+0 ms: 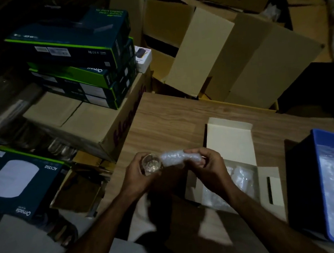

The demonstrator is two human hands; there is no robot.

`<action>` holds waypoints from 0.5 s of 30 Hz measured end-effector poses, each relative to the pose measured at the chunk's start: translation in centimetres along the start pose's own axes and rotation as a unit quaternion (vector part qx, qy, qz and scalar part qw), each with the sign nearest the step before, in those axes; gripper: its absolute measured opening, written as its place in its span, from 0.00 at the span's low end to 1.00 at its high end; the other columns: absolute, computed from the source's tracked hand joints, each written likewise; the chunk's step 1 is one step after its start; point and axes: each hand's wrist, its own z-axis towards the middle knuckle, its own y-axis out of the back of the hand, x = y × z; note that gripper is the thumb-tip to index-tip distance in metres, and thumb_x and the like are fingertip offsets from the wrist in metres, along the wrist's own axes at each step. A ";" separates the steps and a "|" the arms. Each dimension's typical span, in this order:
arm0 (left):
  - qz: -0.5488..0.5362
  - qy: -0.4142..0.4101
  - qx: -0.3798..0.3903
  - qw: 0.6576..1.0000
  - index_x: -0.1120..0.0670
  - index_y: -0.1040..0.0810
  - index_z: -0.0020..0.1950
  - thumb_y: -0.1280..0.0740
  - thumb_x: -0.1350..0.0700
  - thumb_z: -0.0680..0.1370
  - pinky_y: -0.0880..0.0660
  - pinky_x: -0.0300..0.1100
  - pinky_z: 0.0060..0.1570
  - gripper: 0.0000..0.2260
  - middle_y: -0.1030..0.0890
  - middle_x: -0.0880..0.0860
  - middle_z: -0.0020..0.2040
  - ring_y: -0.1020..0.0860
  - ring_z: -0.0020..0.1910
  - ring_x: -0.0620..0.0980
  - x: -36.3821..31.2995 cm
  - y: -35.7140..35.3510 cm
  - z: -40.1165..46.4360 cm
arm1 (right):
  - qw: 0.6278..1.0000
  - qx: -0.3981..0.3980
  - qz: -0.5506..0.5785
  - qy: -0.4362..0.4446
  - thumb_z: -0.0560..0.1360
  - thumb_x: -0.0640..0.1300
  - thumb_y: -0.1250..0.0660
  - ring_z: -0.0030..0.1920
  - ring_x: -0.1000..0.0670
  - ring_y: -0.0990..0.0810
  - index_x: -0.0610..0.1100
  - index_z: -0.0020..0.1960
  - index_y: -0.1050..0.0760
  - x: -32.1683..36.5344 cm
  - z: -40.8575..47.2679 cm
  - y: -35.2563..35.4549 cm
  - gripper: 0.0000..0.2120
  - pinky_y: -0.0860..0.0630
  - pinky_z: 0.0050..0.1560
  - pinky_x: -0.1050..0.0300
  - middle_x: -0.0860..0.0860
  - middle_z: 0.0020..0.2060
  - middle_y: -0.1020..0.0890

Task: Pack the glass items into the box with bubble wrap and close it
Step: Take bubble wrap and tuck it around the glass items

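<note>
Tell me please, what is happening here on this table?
A person is packing glassware. The left hand holds a small clear glass, and the right hand grips a piece of bubble wrap against it, so the wrapping is not finished. The small white box on the wooden table stands open, with wrapped pieces already inside. A blue bin of more bubble wrap sits to the right.

A dim storeroom or packing area: stacked router boxes and open cardboard cartons crowd a wooden table.

Clear glass, matt wood-grain table
</note>
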 end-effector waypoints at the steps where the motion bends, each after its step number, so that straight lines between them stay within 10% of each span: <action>1: -0.011 -0.002 0.011 1.000 0.50 0.22 0.61 0.17 0.60 0.66 0.20 0.61 0.56 0.26 0.15 0.52 0.56 0.16 0.56 0.52 -0.2 0.1 0.0 | 1.000 0.005 0.008 0.000 0.76 0.37 0.26 0.43 0.49 0.14 0.41 0.57 0.18 0.2 0.0 -0.3 0.10 0.20 0.42 0.56 0.47 0.47 0.14; 7: 0.020 -0.031 0.010 0.999 0.48 0.24 0.59 0.16 0.60 0.61 0.17 0.54 0.50 0.30 0.15 0.48 0.52 0.16 0.51 0.44 -2.5 -0.4 -0.2 | 0.997 0.013 0.081 0.013 0.76 0.34 0.28 0.51 0.46 0.15 0.37 0.57 0.23 1.3 -0.2 -0.9 0.10 0.17 0.50 0.52 0.44 0.51 0.15; 11: 0.054 -0.063 0.022 0.996 0.49 0.24 0.56 0.17 0.55 0.60 0.17 0.41 0.46 0.28 0.16 0.43 0.48 0.18 0.47 0.35 -6.0 -1.2 -1.1 | 0.992 0.012 -0.066 0.106 0.77 0.43 0.27 0.53 0.46 0.17 0.46 0.55 0.20 1.6 -0.4 0.4 0.07 0.19 0.52 0.40 0.49 0.52 0.17; 15: 0.089 -0.105 0.035 0.990 0.49 0.22 0.57 0.17 0.50 0.62 0.23 0.27 0.44 0.27 0.17 0.41 0.50 0.21 0.50 0.31 -7.9 -2.0 -1.7 | 0.965 0.021 -0.188 0.184 0.76 0.36 0.28 0.55 0.54 0.19 0.46 0.54 0.17 2.6 -0.9 2.0 0.10 0.21 0.48 0.60 0.52 0.53 0.19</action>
